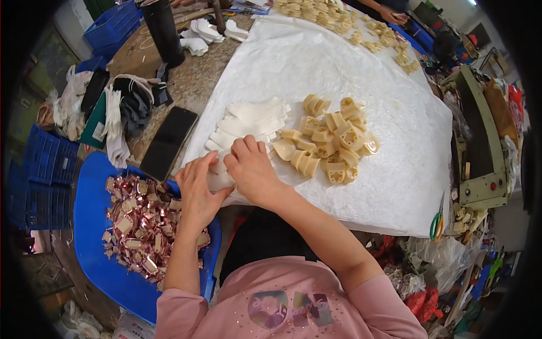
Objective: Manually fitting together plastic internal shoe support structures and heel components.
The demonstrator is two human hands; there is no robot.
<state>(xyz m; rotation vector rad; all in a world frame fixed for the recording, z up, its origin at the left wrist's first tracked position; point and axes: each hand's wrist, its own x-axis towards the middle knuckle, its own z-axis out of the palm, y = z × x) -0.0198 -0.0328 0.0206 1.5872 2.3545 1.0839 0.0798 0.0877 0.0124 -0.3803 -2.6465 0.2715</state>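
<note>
At the table's near edge both my hands work on a small white piece [219, 181]. My left hand [197, 183] curves around its left side, thumb below and fingers above. My right hand [252, 172] is closed from the right, its fingertips bent down at the piece and partly hidden. Just beyond them, overlapping flat white pieces [251, 121] lie in rows on the white table covering [395, 186]. Right of these, a loose heap of beige moulded pieces [336, 135], curved and with hollow openings, sits on the covering.
A blue tub [87, 226] of shiny pink-and-beige pieces [138, 226] stands at my left. Nearby are a black phone [169, 141] and white gloves [114, 127]. Scissors [437, 223] lie at the right edge. More beige pieces [322, 14] cover the far end, near another person's hand [393, 15].
</note>
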